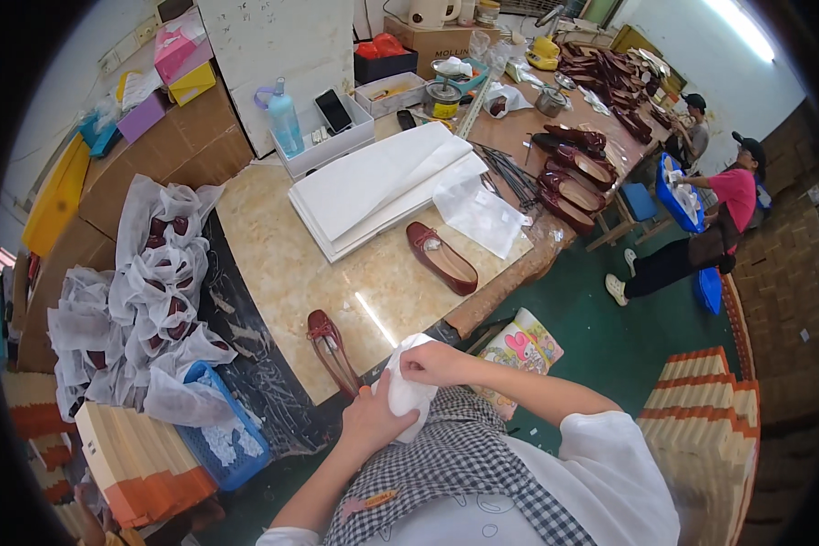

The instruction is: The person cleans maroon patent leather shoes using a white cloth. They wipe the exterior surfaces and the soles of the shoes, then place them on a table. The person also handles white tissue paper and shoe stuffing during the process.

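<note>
Looking in remotely, I see the left hand (376, 421) gripping a white wrap (409, 395) before the apron (455, 428), the right hand (435, 364) pinching its top. One red shoe (323, 328) lies just beyond, a second shoe (442, 260) farther up the table (273, 284).

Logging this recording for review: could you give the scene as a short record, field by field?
Left hand: holds a white bundle; contents hidden
Right hand: fingers on the same bundle
Table: one dark red shoe near the left hand, another shoe farther right, white paper stack
Left side: shoes in white wrapping, blue basket
Background: person in pink top with a blue tub
</note>
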A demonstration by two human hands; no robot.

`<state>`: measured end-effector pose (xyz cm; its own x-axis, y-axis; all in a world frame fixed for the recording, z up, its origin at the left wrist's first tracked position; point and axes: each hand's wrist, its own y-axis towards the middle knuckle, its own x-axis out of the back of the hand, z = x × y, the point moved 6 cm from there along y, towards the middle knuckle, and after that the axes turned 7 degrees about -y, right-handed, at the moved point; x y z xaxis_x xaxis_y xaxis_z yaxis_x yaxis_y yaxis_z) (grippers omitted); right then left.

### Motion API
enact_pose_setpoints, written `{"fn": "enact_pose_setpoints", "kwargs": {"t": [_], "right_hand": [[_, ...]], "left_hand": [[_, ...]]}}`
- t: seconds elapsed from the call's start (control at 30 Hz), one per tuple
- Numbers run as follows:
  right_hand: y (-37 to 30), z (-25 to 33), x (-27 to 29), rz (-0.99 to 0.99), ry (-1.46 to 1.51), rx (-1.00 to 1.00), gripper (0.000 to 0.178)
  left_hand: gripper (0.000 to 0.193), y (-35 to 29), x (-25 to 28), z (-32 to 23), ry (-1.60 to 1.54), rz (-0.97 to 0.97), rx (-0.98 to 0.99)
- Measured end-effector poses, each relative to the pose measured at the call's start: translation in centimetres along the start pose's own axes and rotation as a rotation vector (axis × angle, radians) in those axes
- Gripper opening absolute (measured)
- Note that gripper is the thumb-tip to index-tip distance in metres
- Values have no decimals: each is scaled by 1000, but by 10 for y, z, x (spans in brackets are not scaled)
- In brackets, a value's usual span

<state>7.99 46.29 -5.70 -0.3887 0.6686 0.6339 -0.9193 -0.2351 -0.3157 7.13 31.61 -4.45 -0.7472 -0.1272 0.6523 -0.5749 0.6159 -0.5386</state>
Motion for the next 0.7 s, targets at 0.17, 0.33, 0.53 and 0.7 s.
{"fn": "enact_pose_setpoints", "kwargs": {"t": [0.17, 0.33, 0.53, 0.7], "right_hand": [[18, -14, 5, 195, 523, -65, 18], [20, -34, 18, 662, 1355, -195, 20], [9, -125, 149, 127, 182, -414, 26], [-53, -187, 134, -156, 502, -630, 19]], "left_hand": [[100, 12, 24, 4, -42, -1, 33], [106, 26, 42, -1, -169, -13, -63], [106, 58, 39, 16, -499, 212, -346], [102, 87, 33, 38, -1172, 460, -377]]}}
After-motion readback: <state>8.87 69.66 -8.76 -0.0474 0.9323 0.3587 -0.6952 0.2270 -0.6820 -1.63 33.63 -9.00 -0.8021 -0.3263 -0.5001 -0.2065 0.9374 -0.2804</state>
